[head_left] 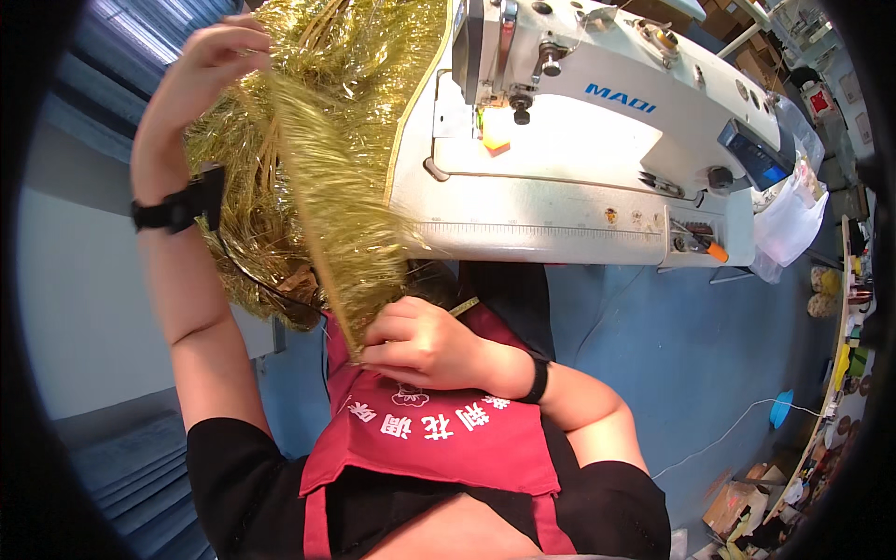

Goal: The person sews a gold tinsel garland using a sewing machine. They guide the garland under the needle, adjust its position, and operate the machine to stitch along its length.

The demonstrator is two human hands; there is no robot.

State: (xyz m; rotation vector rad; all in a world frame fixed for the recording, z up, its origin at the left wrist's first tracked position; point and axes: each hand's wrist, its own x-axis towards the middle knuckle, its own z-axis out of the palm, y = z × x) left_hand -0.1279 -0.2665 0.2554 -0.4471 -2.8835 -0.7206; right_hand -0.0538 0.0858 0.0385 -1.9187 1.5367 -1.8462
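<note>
Left hand [217,63] pinches the upper end of the gold fringe strip [341,201]; right hand [422,345] pinches its lower end before the red apron [448,457]. Handling appears partway: the strip spans both hands, while the heaped fringe [373,56] beside the sewing machine [597,89] appears outstanding.

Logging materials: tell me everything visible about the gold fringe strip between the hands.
The gold fringe strip has a narrow, yellowish edge band and dense, shiny, tinsel-like strands. It slants fairly straight from the raised left hand down to the right hand, which pinches it by the red apron. The strands spread rightward, partly blurred, against more similar fringe.
</note>
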